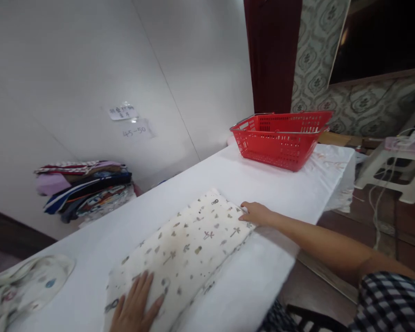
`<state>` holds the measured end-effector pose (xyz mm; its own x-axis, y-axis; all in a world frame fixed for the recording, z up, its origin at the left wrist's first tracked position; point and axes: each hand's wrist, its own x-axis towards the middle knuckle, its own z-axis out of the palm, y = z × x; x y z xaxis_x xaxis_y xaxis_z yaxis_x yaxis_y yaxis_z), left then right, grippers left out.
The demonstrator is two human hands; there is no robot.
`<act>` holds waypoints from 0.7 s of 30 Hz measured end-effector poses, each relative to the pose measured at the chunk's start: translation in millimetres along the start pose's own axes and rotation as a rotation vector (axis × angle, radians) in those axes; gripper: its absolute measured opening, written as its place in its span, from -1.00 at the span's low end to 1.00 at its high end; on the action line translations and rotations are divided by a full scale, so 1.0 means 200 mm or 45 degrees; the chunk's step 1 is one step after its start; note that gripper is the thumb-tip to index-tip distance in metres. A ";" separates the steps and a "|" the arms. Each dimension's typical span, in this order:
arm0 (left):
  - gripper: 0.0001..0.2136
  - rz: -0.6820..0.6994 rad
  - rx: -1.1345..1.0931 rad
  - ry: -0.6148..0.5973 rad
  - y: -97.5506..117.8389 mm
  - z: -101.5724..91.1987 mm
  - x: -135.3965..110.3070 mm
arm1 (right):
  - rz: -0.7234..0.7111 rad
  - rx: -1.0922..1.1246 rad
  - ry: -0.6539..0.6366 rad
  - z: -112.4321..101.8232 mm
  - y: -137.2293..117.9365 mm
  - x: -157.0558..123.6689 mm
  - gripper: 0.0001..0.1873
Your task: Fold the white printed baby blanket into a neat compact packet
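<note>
Palm-printed cloth (190, 244) lies flat on the white-covered table (249, 276). The left hand (134, 302) rests open on its near end, fingers spread, while the right hand (257, 214) has thumb and fingers closed on the edge at its far end; a red basket (273, 147) stands beyond.

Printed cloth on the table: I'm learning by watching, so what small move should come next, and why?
Perhaps fold the right end of the cloth toward the left hand: the right hand is at that edge, while the left lies spread near the other end, able to steady it.
</note>
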<state>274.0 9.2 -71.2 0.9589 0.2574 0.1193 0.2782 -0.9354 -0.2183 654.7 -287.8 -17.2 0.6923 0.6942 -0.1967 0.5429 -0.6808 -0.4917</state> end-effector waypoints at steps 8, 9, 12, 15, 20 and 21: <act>-0.44 -0.147 -0.217 -0.109 0.15 -0.16 -0.01 | -0.032 -0.074 0.106 0.04 0.03 -0.05 -0.38; -0.43 -0.084 -0.212 -0.100 0.18 -0.17 -0.03 | -0.046 -0.082 0.116 0.05 0.04 -0.05 -0.40; -0.39 0.007 -0.189 -0.069 0.24 -0.20 -0.07 | -0.087 -0.146 0.148 0.05 0.05 -0.06 -0.43; -0.42 0.000 -0.196 -0.034 0.27 -0.20 -0.09 | -0.129 -0.193 0.211 0.04 0.04 -0.08 -0.45; -0.50 0.033 -0.264 0.144 0.34 -0.24 -0.12 | -0.578 -0.136 0.286 0.07 -0.05 -0.19 -0.54; -0.54 0.052 -0.287 0.189 0.36 -0.25 -0.12 | -0.733 -0.113 0.224 0.08 -0.08 -0.21 -0.55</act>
<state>268.4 -77.0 -40.7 0.9458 0.1958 0.2591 0.2045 -0.9788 -0.0068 608.5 -302.2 -15.3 0.3399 0.9128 0.2262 0.8857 -0.2299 -0.4033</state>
